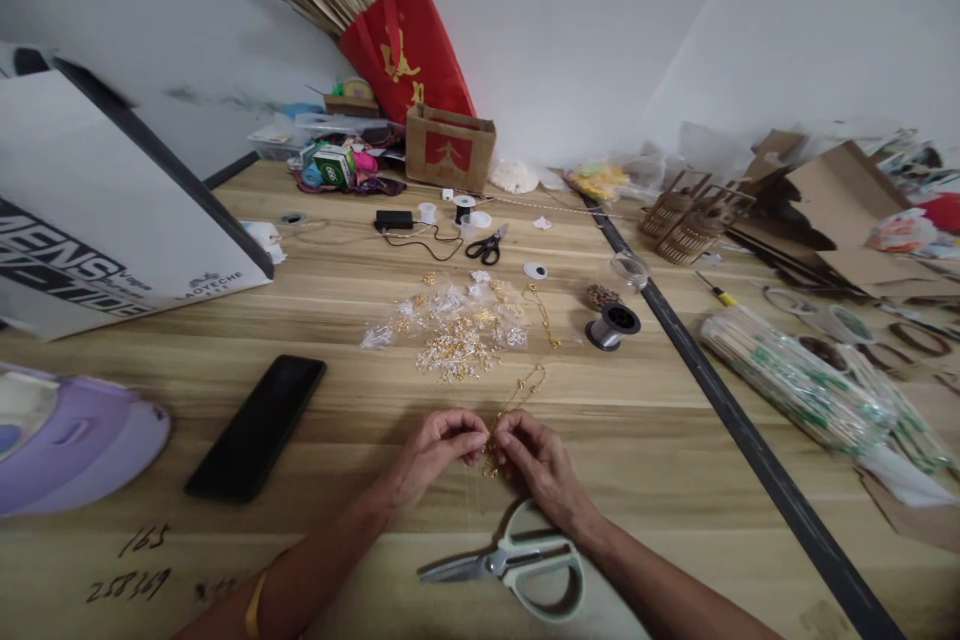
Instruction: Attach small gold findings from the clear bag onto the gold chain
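The wood-grained desk [660,460] carries everything, crossed on the right by a long dark strip [720,410]. A large white box [127,220] stands at the far left. Beyond the hands, a spread heap of gold and clear small parts [454,350] lies partly in thin plastic bags. Light-handled scissors [499,562] lie on the near side of the hands, blades toward the left, one handle loop close by the right wrist. A black phone [255,430] lies well apart to the left.

The left hand [439,445] and right hand [544,465] face each other, tips just beside one another. On each, thumb and forefinger are drawn together with hardly any gap, seemingly pinching the gold chain [517,398]; which link each has hold of is too small to tell.

That chain is the slimmest thing in play. Its long axis runs away from the fingers, slanting right toward the heap's right side, so its far loop rests on the desk nearer the right hand. A short, bunched part shows between the hands, just on the near side of the fingertips.
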Demonstrator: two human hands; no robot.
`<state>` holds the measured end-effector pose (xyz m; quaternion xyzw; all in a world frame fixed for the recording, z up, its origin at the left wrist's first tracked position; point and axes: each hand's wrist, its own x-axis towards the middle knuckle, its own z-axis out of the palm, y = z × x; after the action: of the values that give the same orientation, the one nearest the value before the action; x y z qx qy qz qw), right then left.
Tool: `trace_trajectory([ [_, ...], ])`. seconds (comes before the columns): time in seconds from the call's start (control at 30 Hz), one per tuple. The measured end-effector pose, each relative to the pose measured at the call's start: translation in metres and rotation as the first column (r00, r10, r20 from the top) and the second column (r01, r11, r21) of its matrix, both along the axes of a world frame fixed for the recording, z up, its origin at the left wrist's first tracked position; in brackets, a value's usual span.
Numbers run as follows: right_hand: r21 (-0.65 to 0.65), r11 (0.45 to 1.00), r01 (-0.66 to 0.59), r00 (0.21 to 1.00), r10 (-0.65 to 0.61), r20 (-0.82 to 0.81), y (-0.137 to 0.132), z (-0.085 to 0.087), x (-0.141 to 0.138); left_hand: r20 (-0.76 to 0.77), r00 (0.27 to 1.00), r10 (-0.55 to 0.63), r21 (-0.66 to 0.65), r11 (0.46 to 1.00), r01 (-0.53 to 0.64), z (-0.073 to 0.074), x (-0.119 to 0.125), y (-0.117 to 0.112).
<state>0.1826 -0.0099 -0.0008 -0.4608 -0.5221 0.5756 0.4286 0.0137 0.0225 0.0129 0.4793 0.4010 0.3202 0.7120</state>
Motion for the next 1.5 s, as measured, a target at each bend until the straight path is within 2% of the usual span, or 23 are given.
trace_trajectory([
  [1.1,-0.007,0.999,-0.041,0.998,0.041,-0.043,-0.0012,0.0005,-0.0011,0.008,0.999,-0.053,0.004,0.999,0.053,0.0032,0.0003,-0.0012],
  [1.5,-0.026,1.0,-0.015,0.999,0.014,-0.051,-0.0004,-0.001,-0.0008,-0.027,0.999,-0.022,0.022,1.0,0.022,-0.0018,0.0007,-0.0009],
])
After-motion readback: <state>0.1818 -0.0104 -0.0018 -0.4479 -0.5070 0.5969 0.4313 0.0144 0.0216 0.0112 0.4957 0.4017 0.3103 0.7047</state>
